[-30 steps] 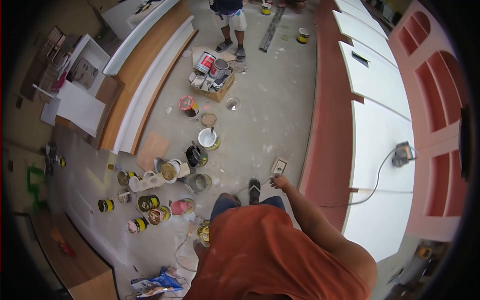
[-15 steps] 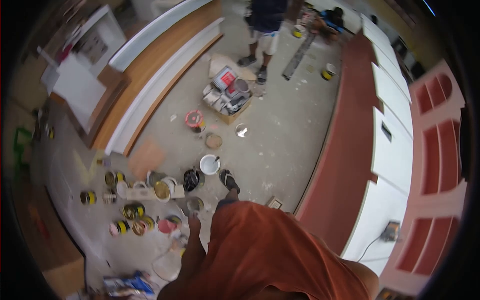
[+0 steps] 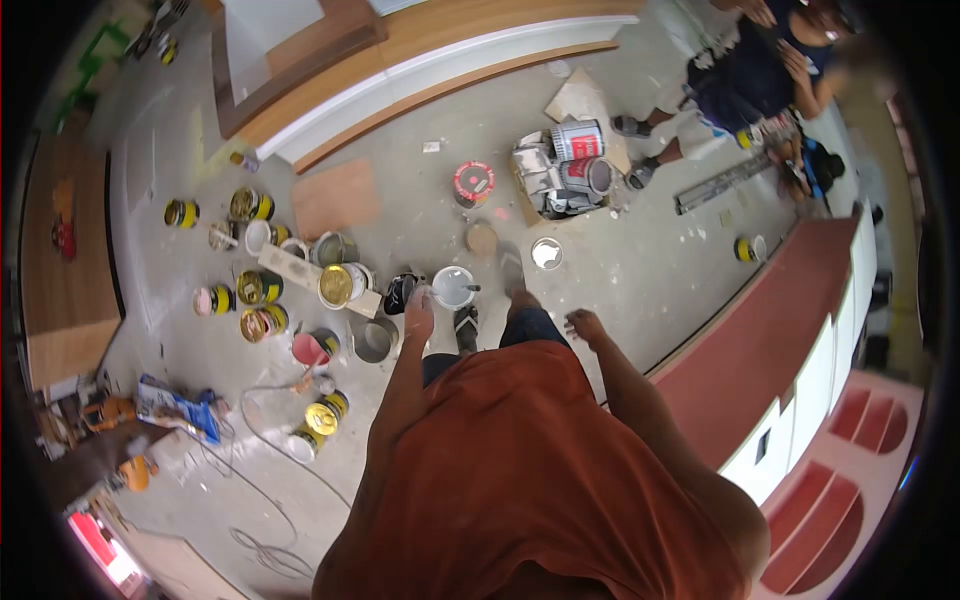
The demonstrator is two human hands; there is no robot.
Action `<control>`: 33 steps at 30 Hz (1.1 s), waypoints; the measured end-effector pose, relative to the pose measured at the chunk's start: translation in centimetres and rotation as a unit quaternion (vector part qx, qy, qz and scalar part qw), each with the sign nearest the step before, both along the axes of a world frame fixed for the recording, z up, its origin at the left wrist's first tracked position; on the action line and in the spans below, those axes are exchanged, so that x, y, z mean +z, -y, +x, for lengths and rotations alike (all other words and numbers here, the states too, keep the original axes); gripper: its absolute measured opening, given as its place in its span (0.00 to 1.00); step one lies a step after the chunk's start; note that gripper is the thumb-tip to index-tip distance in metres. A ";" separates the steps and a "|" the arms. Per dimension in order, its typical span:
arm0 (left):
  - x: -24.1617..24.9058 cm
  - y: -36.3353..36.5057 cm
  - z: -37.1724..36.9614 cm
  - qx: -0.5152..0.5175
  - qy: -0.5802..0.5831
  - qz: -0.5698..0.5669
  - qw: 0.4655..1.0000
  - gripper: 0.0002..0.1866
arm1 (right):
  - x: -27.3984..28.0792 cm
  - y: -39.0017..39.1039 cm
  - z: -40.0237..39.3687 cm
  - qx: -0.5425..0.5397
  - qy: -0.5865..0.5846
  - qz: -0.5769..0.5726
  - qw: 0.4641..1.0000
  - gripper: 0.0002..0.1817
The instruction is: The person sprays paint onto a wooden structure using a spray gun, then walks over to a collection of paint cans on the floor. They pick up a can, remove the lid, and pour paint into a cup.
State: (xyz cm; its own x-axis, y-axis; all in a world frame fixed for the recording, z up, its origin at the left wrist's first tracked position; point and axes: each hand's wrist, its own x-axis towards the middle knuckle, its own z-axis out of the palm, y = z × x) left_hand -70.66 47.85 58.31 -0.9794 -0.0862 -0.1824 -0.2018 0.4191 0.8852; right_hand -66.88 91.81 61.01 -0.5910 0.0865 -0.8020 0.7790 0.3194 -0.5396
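Note:
My left hand (image 3: 419, 310) hangs beside a white bucket (image 3: 453, 287) with pale contents and a dark handle or stick standing in it. Its fingers point forward and look loosely stretched, with nothing visible in them. A black container (image 3: 402, 292) is just left of that hand, and a grey metal can (image 3: 376, 340) lies nearer to me. My right hand (image 3: 586, 327) hangs over the floor, fingers apart and slightly bent, holding nothing I can see. One sandalled foot (image 3: 466, 328) is below the white bucket.
Several paint cans (image 3: 262, 287) crowd the left floor, around a board (image 3: 290, 267). A cardboard box (image 3: 570, 212) of cans stands ahead, near another person (image 3: 745, 85). Cables (image 3: 275, 510) trail at lower left. A long reddish counter (image 3: 740, 330) runs along the right.
My view has turned, so the cans and box sit further right or higher. My right hand has come into view. My left hand now shows beside the white bucket.

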 end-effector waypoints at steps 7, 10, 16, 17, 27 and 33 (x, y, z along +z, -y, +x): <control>-2.2 3.7 8.8 0.198 0.172 -0.041 0.964 0.11 | -8.1 1.8 -23.3 0.268 0.011 -0.063 0.961 0.17; -1.6 1.8 13.8 0.327 0.267 -0.100 0.901 0.13 | -12.2 4.2 -33.7 0.235 0.111 -0.132 0.957 0.18; -4.5 -6.6 3.3 0.367 0.447 0.059 0.814 0.12 | -25.9 2.4 -45.0 0.328 0.057 -0.060 0.941 0.14; -8.3 -7.6 2.0 0.320 0.418 0.017 0.850 0.11 | -30.7 1.1 -46.0 0.415 -0.054 -0.006 0.908 0.12; -36.0 -15.9 -36.2 0.336 0.319 0.270 0.844 0.25 | -49.1 13.1 -58.4 0.353 -0.251 0.143 0.890 0.36; -45.2 -18.8 -40.5 0.471 0.278 0.320 0.773 0.30 | -44.4 15.6 -49.2 0.229 -0.311 0.108 0.916 0.28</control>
